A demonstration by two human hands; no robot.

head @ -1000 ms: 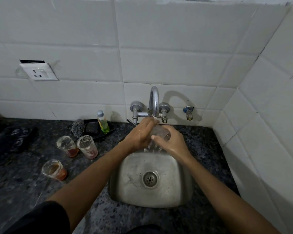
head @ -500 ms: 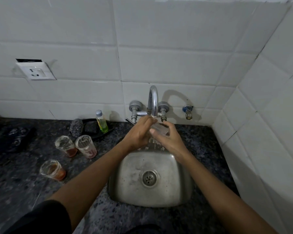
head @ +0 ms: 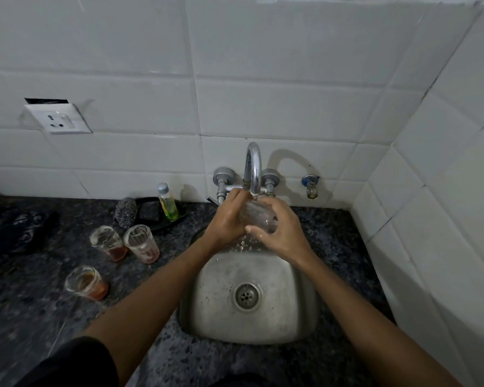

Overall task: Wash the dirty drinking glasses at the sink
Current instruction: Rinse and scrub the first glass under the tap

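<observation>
A clear drinking glass [head: 259, 217] lies tilted under the running chrome tap [head: 253, 169], above the back of the steel sink [head: 207, 297]. My left hand [head: 227, 222] and my right hand [head: 282, 233] both grip it, fingers curled round its sides. Water drips from it into the basin. On the dark counter to the left stand three dirty glasses: one with orange residue [head: 106, 243], one with pinkish residue [head: 141, 244], and one nearer me with orange liquid [head: 84, 283].
A bottle of green dish liquid [head: 168, 203], a steel scrubber [head: 125, 213] and a black tray [head: 162, 213] sit behind the dirty glasses. A wall socket [head: 58, 120] is up left. A small side tap [head: 310, 185] is on the wall. White tiled wall closes off the right.
Both hands have turned the glass under the tap, and it now lies more on its side with water splashing off below. The dirty glasses on the counter have not moved.
</observation>
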